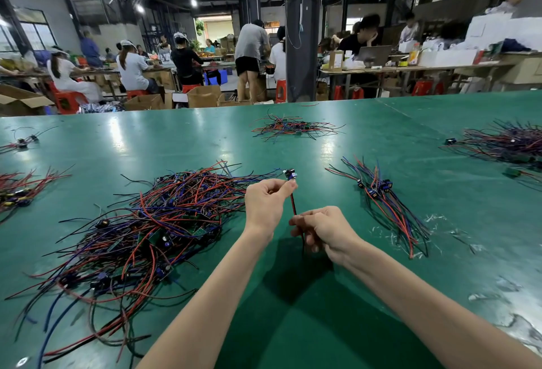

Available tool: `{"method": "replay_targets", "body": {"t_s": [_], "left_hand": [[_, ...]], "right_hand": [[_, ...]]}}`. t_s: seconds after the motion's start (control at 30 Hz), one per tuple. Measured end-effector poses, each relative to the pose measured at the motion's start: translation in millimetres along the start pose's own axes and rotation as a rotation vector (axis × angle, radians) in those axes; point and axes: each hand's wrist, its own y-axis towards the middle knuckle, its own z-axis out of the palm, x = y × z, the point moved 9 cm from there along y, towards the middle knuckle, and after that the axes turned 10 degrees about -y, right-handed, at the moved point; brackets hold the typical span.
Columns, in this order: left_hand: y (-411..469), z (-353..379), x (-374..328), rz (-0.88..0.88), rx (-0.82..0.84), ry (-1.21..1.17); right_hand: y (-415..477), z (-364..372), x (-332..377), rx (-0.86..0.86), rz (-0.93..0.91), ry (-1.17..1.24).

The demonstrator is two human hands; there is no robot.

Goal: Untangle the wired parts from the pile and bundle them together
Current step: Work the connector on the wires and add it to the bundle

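Note:
A big tangled pile [137,230] of red, blue and black wires with small circuit boards lies on the green table [293,324] to my left. My left hand [265,204] pinches one wired part [291,175] just below its small blue board, lifted above the table. Its red and black wires [293,207] run down into my right hand [321,229], which grips them in curled fingers. A straightened bundle [387,207] of the same parts lies to the right of my hands.
More wire heaps lie at the far middle [293,128], the far right [507,145] and the left edge [20,189]. White scraps [434,219] litter the table on the right. Beyond the table, people work at benches among boxes and red stools.

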Motion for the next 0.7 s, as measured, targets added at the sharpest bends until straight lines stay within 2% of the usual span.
{"method": "replay_targets", "body": {"t_s": [0.17, 0.43, 0.7], "left_hand": [[-1, 1, 1, 0.006, 0.001, 0.024], [6, -15, -3, 0.021, -0.096, -0.001], [7, -18, -5, 0.04, -0.111, 0.02]], "right_hand": [[1, -1, -6, 0.038, 0.095, 0.013], [-5, 11, -7, 0.115, 0.094, -0.001], [-6, 7, -6, 0.091, 0.078, -0.067]]}}
